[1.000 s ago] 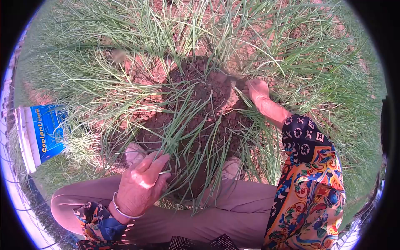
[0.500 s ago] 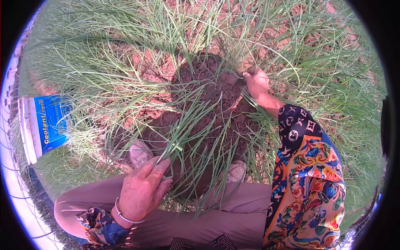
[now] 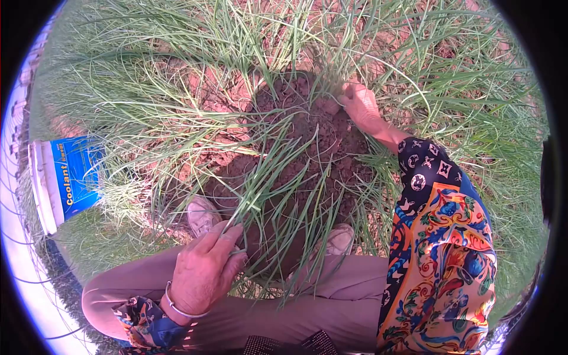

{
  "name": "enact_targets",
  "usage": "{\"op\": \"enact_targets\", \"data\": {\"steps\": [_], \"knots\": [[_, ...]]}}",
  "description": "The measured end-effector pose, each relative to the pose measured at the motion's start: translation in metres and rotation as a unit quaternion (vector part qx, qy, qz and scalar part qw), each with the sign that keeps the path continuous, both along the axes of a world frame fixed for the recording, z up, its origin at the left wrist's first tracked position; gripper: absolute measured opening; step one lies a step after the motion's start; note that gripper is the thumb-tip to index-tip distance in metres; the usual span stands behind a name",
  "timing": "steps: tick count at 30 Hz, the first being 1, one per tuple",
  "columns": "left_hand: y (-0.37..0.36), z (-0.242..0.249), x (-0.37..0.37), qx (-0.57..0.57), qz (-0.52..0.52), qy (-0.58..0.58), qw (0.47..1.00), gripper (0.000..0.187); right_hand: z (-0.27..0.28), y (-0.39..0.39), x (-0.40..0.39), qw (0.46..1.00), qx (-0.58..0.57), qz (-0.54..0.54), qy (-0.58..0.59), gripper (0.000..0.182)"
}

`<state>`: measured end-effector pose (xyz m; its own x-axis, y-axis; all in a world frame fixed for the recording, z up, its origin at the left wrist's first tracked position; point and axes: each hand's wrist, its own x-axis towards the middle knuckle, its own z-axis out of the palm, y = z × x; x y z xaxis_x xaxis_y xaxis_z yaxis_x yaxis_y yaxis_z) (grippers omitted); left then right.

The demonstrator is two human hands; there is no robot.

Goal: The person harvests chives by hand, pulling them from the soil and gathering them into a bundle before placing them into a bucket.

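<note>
My left hand (image 3: 204, 269), with a pale bangle at the wrist, is closed around the thin pale stems of a bunch of green onions (image 3: 260, 186). Their long green leaves fan out over the ground between my shoes. Farther out, my right hand (image 3: 361, 106) is down at the dug soil (image 3: 290, 100), its fingers curled in at the edge of a clod (image 3: 325, 106). What those fingertips grip, if anything, is hidden; dusty, blurred leaves stand just beyond them.
A white bucket with a blue "Coolant" label (image 3: 80, 177) stands at the far left. Dense rows of green onion plants (image 3: 473, 100) surround me on reddish soil. My two shoes (image 3: 203, 216) rest on either side of the dug patch.
My right hand has shifted slightly up and left over the soil, its fingers still curled. My left hand stays in place with the green onions. The view has shifted a little.
</note>
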<state>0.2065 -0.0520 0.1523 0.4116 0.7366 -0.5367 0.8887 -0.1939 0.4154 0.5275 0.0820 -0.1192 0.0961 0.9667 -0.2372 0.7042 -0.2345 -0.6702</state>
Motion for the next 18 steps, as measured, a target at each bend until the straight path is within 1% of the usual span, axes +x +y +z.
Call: {"op": "enact_targets", "data": {"steps": [1, 2, 4, 5, 6, 9, 11, 13, 14, 17, 18], "knots": [[0.000, 0.001, 0.001, 0.003, -0.002, -0.001, 1.000, 0.044, -0.001, 0.000, 0.000, 1.000, 0.002, 0.023, 0.008, 0.021], [0.000, 0.001, 0.002, 0.005, -0.003, -0.002, 1.000, 0.044, -0.010, 0.005, 0.001, 0.998, 0.006, 0.041, 0.051, 0.022], [-0.001, 0.002, 0.003, 0.007, -0.003, 0.002, 1.000, 0.044, -0.025, 0.010, 0.003, 0.999, 0.023, 0.027, -0.009, 0.022], [-0.001, 0.003, 0.003, 0.006, -0.003, 0.006, 1.000, 0.044, -0.022, 0.012, 0.001, 0.999, 0.030, 0.020, -0.040, 0.022], [-0.001, 0.003, 0.005, 0.005, -0.003, 0.009, 1.000, 0.043, -0.010, 0.011, -0.003, 0.992, 0.053, 0.042, -0.110, 0.018], [-0.002, -0.001, 0.002, -0.003, -0.004, 0.023, 1.000, 0.043, -0.011, 0.017, -0.005, 0.996, 0.016, 0.059, -0.069, 0.015], [-0.002, 0.007, 0.004, 0.003, -0.009, 0.014, 1.000, 0.044, 0.001, 0.016, -0.001, 1.000, 0.019, 0.019, -0.008, 0.012], [-0.001, 0.007, 0.003, 0.001, -0.018, 0.017, 1.000, 0.045, 0.002, 0.007, 0.001, 0.998, 0.012, -0.023, 0.051, 0.009], [-0.002, 0.006, 0.003, -0.002, -0.023, 0.021, 0.999, 0.045, -0.005, 0.001, -0.002, 0.990, 0.032, -0.078, 0.115, 0.011], [-0.002, 0.003, 0.002, 0.009, -0.042, 0.027, 0.999, 0.047, 0.019, -0.019, -0.024, 0.980, -0.025, -0.117, 0.158, 0.016], [-0.003, 0.004, 0.001, 0.014, -0.046, 0.030, 0.998, 0.047, 0.009, -0.029, -0.028, 0.986, 0.070, -0.045, 0.142, 0.016]]}}
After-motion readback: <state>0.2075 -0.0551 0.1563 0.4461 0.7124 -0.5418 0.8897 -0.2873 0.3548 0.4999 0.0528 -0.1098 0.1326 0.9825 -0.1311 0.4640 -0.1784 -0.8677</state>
